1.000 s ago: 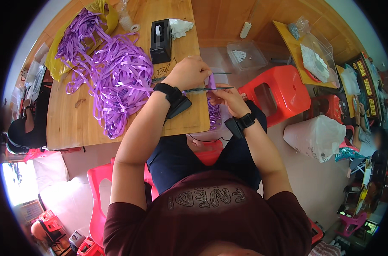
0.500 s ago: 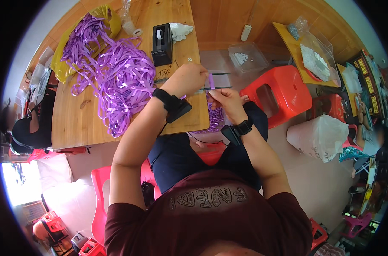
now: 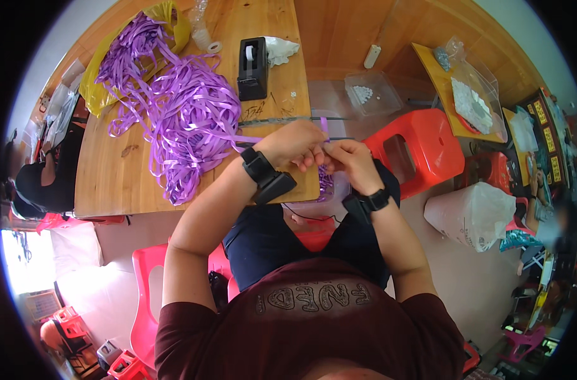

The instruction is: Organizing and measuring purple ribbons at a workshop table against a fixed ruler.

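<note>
My left hand [image 3: 298, 147] is closed at the table's right edge, its fingertips curled together on purple ribbon. Close against it, my right hand [image 3: 355, 161] pinches with thumb and forefinger at the lower end of a purple ribbon [image 3: 324, 125] strip. That strip crosses two thin dark rods [image 3: 340, 118] that stick out past the table edge. Fingers hide exactly how the ribbon is held. A strand leads back from my left hand to a big tangled ribbon pile [image 3: 190, 120] on the table. Beneath my hands, a clear tub [image 3: 341, 188] holds more purple ribbon.
On the wooden table [image 3: 111, 183] are a black tape dispenser [image 3: 253, 69], crumpled white tissue [image 3: 281, 50] and a yellow bag [image 3: 93, 88] with ribbon spilling out. To the right stand a red stool [image 3: 443, 149] and a white sack [image 3: 469, 212]. Other people sit at both sides.
My hands have come together below the rods; my left hand has moved down and right, away from the strip's top. The view has shifted slightly.
</note>
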